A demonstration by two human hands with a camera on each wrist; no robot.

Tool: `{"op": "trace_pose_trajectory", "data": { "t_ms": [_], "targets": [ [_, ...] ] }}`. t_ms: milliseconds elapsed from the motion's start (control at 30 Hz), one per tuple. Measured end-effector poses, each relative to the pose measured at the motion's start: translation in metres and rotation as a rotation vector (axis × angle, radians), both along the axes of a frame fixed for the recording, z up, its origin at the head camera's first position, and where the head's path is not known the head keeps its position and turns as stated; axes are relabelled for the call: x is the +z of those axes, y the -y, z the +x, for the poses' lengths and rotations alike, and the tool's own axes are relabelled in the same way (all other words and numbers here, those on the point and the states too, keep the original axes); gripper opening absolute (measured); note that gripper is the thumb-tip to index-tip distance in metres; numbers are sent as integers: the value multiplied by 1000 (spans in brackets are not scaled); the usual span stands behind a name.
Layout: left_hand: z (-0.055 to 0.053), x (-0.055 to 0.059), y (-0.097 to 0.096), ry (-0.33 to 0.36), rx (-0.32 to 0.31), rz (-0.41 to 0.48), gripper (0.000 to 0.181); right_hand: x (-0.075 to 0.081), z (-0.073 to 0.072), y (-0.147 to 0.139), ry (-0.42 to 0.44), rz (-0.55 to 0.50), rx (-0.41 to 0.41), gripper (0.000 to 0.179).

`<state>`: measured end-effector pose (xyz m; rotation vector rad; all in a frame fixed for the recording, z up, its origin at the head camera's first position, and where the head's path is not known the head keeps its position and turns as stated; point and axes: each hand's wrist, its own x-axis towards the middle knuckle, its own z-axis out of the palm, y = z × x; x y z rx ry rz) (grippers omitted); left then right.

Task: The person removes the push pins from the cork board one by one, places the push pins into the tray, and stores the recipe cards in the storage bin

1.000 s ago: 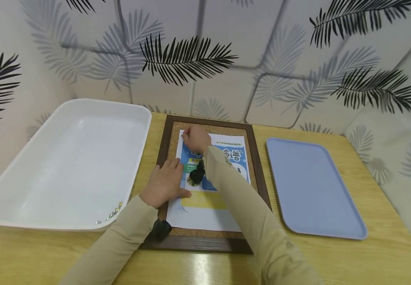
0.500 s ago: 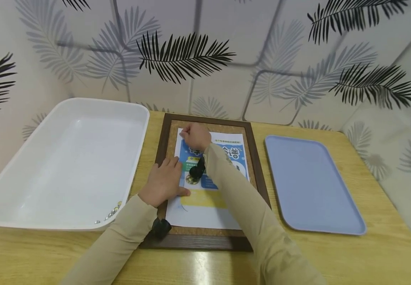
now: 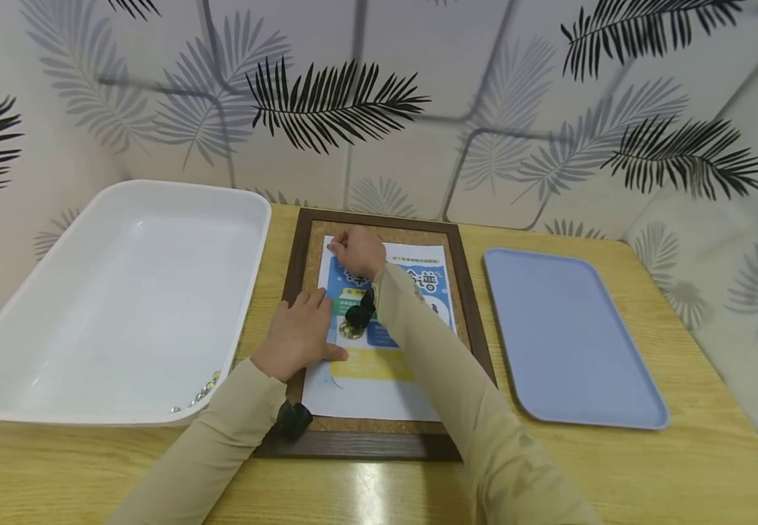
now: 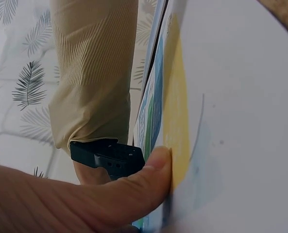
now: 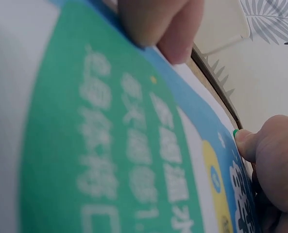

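A printed poster [image 3: 365, 397] in blue, yellow and white lies on a cork board [image 3: 352, 426] with a dark wooden frame [image 3: 379, 445]. My left hand [image 3: 296, 328] rests spread over the poster's left edge, its thumb [image 4: 153, 165] on the yellow band in the left wrist view. At the poster's top left corner, my right hand [image 3: 360, 251] is curled, with its fingertips at a small green-headed thumbtack [image 5: 235, 132]. Only the tack's green edge shows past the fingertip. The right forearm crosses over the poster's middle and hides part of the print.
A large white tub [image 3: 136, 292] stands at the left, with several small shiny pieces [image 3: 204, 390] in its near right corner. To the right lies a flat blue tray [image 3: 569, 335]. A patterned wall covering [image 3: 326, 168] rises behind the wooden table [image 3: 700, 408].
The head view shifts slightly, so everything slides a little left. Both hands keep their places on the poster, the right one still at the top left corner.
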<state>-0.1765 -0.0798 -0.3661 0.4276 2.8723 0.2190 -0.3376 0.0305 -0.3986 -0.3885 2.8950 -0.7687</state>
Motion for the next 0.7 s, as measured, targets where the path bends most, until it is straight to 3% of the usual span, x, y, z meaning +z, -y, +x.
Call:
{"op": "trace_pose_trajectory", "data": {
  "t_ms": [700],
  "targets": [
    [0, -3, 1, -31, -13, 3, 89, -3, 2, -1, -36, 40, 27, 24]
  ]
}}
